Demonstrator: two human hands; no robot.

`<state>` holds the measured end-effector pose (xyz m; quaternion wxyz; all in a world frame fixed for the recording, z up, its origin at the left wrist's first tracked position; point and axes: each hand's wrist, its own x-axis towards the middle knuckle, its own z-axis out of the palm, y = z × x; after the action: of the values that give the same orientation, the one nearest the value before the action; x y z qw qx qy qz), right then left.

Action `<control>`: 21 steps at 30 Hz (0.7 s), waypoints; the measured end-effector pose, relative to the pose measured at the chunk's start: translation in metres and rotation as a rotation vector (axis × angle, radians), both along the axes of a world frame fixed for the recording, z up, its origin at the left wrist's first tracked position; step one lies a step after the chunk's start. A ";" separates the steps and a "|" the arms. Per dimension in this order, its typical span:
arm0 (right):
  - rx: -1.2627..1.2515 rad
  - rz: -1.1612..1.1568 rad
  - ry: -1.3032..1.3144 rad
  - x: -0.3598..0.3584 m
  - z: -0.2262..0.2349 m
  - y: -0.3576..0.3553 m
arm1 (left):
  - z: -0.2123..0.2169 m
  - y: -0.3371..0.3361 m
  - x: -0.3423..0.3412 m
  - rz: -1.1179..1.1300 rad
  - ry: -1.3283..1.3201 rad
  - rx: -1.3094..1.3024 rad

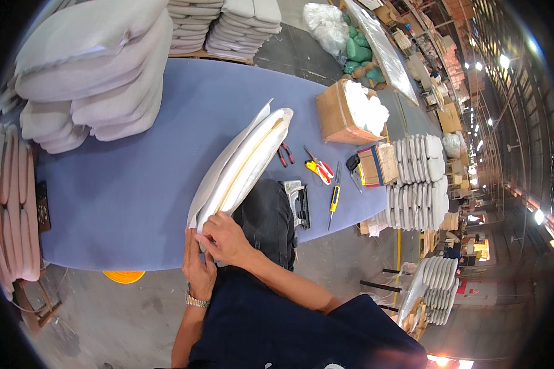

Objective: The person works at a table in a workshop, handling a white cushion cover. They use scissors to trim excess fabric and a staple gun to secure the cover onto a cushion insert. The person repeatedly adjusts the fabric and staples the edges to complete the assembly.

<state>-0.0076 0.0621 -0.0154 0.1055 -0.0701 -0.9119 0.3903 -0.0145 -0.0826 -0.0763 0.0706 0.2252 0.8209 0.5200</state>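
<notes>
I watched both hands work at the near end of a white cushion (pixel 243 161) that stood on its edge on the blue table (pixel 135 190), its long body running away from the person toward the middle of the tabletop; the near end hung just over the table's front edge, above the person's dark apron. The left hand (pixel 197 267), with a metal watch at the wrist, was closed on the cushion's lower corner from below; the right hand (pixel 228 238) lay over it, fingers pinched on the cover at the same corner; both gripped the fabric, neither was empty.

I judged the cushion light and soft, a foam pad in a loose cover with a tan strip showing along the open seam; it looked floppy along its length, so I thought it would sag if lifted by one end alone. The cover seemed smooth and likely to slide over the foam; the firmest hold appeared to be at the seam edge near the corner, where the hands already were, with a second hold farther up the spine for carrying.

A staple gun (pixel 297 203) lay just beside the cushion on the right; pliers (pixel 285 154), scissors (pixel 319 169) and a yellow-handled screwdriver (pixel 334 198) lay near it; stacks of grey cushions (pixel 98 67) sat well apart at the far left.
</notes>
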 end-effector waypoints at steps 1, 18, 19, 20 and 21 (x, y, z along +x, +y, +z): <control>0.018 0.020 -0.013 -0.001 0.001 0.003 | -0.001 0.002 -0.002 -0.010 -0.004 0.016; 0.073 0.000 -0.001 -0.006 0.013 0.004 | 0.020 0.004 -0.008 0.075 0.090 0.073; 0.081 0.006 -0.001 -0.006 0.012 0.003 | 0.021 0.003 -0.007 0.080 0.114 0.081; 0.066 0.011 0.033 -0.009 0.011 0.003 | 0.022 0.004 -0.009 0.096 0.100 0.079; 0.049 0.014 0.067 -0.013 0.010 0.003 | 0.024 0.004 -0.011 0.110 0.086 0.078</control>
<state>-0.0204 0.0651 -0.0057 0.1349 -0.0480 -0.9177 0.3705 -0.0257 -0.0782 -0.0524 -0.0023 0.2047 0.8133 0.5446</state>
